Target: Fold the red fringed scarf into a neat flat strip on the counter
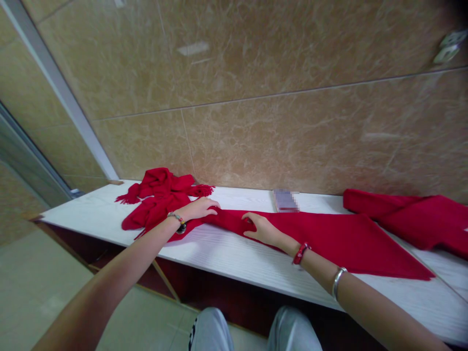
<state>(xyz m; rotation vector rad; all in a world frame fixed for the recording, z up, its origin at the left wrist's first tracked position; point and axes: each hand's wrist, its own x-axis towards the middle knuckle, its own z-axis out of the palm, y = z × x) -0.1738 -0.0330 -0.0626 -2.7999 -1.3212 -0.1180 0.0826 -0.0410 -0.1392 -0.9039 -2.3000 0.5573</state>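
Note:
A long red scarf (321, 239) is spread over the white bench top, broad and flat on the right and bunched narrower towards the left. At its narrow part my left hand (197, 209) has the upper edge between thumb and fingers. My right hand (265, 231) rests on or just over the middle of this scarf, its thumb and fingers curved and apart. Beyond my left hand, a crumpled red scarf with fringe (164, 183) lies in a loose heap; where the two cloths part is hard to see.
A folded red scarf (409, 219) lies at the right end of the white bench top (87, 209). Close to the tiled wall (256, 136) is a flat grey rectangular item (285, 201), partly blurred. Open dark compartments (204, 278) run underneath, just before my knees (212, 329).

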